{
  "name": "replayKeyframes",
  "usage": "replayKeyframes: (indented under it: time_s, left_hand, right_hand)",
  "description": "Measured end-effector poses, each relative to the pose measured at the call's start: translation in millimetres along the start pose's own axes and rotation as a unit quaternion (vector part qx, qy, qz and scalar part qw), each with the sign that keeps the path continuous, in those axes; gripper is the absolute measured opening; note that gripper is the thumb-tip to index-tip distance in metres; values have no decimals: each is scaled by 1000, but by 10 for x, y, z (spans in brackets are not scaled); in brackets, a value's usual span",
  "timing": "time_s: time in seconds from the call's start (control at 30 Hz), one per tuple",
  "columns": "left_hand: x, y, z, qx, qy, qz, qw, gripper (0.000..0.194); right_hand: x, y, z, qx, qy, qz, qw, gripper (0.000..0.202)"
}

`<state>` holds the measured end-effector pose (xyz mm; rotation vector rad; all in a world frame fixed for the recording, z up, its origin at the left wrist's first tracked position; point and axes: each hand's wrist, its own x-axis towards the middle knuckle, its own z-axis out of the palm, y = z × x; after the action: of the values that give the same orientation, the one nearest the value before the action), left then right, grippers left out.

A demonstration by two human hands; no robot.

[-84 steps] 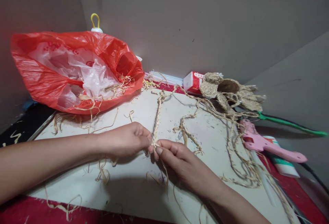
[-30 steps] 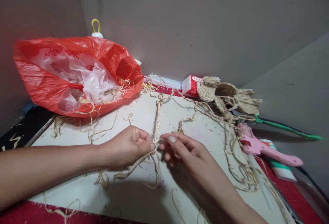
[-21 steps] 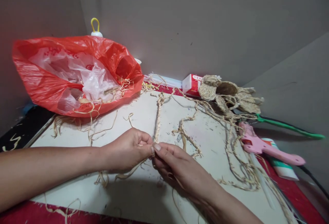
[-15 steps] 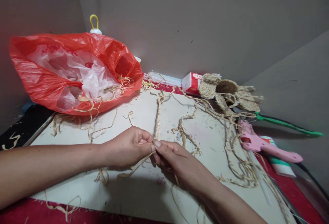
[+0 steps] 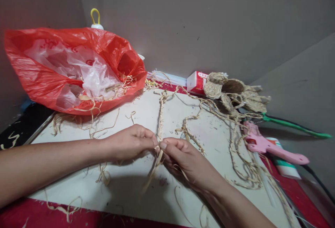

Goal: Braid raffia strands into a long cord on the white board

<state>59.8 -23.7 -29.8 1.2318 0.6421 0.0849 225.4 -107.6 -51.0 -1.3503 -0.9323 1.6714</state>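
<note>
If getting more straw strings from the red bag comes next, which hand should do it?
Probably the left hand: it's nearer the red bag and its loose strands. The right hand is farther away. Both are pinching at the braid's near end.

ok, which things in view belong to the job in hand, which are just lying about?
In the job:
pale braid, lower end between left hand and right hand
strands below it
perhaps red bag, with strands inside

Apparently lying about:
pink tool
red-and-white pack
white-and-green tube
</note>
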Motion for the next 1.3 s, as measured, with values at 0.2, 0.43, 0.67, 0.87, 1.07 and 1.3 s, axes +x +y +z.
replayKeyframes:
  time_s: [0.2, 0.43, 0.67, 0.87, 1.07, 1.3]
  left_hand:
    - [26, 65, -156, 90, 58, 23, 994, 51]
    - [81, 163, -278, 76, 123, 21, 989, 54]
    - [-38, 401, -339, 116, 132, 59, 983, 41]
    - [-298, 716, -338, 438, 193, 111, 871, 28]
    - [-378, 672, -384, 565, 220, 74, 791, 17]
    - [-114, 342, -364, 607, 195, 49, 769, 12]
  right_hand:
    - [3, 2, -17, 73, -21, 9, 997, 45]
    - [-20, -67, 11, 115, -19, 48, 992, 45]
    - [-14, -67, 24, 118, -37, 47, 991, 47]
    - [-14, -52, 25, 128, -48, 54, 989, 47]
    - [-3, -37, 8, 130, -56, 58, 988, 48]
    - [1, -31, -3, 121, -52, 62, 989, 50]
